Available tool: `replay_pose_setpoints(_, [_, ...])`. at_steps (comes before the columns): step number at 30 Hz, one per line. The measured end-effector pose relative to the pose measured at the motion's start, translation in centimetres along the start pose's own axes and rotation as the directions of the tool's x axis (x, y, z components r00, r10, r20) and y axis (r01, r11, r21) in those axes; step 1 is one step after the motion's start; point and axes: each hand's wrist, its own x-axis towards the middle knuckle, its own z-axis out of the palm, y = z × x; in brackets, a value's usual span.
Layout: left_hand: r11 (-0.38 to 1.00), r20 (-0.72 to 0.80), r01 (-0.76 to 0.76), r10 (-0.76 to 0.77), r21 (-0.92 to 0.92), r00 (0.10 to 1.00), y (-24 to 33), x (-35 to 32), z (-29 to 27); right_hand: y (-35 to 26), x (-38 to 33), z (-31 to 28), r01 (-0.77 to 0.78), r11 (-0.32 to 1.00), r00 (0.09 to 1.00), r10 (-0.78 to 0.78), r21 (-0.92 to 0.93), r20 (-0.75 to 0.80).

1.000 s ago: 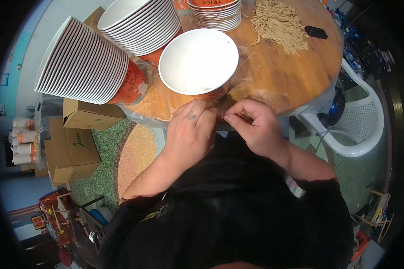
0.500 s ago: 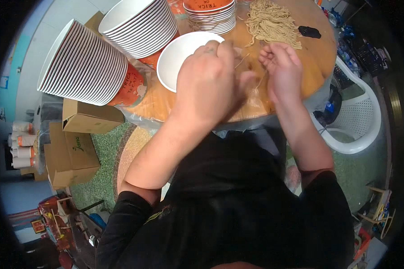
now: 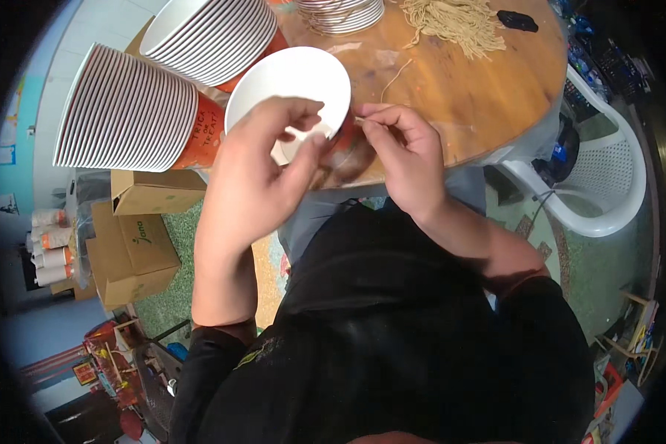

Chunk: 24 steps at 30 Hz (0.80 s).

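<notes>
A single noodle strand [image 3: 357,118] is pinched between the right hand [image 3: 403,152] fingertips at the table's [image 3: 488,96] near edge, beside the white bowl [image 3: 288,85]; the left hand [image 3: 263,166], fingers curled and pinched together, hovers over the bowl. Careful placement into the bowl is likely called for next.

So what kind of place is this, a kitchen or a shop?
Probably a small food stall's packing corner: tall stacks of white paper bowls, a heap of pale dry noodles on a round wooden table, brown cardboard boxes alongside.
</notes>
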Motion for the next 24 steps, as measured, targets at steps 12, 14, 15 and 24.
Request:
replay_pose_setpoints(12, [0.916, 0.214, 0.331, -0.284, -0.228, 0.935, -1.7, 1.7, 1.8, -0.4, -0.5, 1.0, 0.09, 0.99, 0.992, -0.098, -0.105, -0.074])
replay_pose_setpoints(14, [0.929, 0.222, 0.305, -0.259, -0.208, 0.94, -1.8, 1.7, 1.6, -0.4, -0.3, 1.0, 0.084, 0.99, 0.994, -0.091, -0.114, -0.062])
replay_pose_setpoints(15, [0.93, 0.235, 0.315, -0.268, -0.192, 0.934, -1.7, 1.8, 1.5, -0.2, -0.3, 1.0, 0.107, 0.984, 0.991, -0.118, -0.145, -0.064])
replay_pose_setpoints(24, [0.942, 0.28, 0.299, -0.249, -0.151, 0.927, -2.2, 2.1, 1.1, -0.1, 0.0, 1.1, 0.147, 0.965, 0.985, -0.162, -0.216, -0.052])
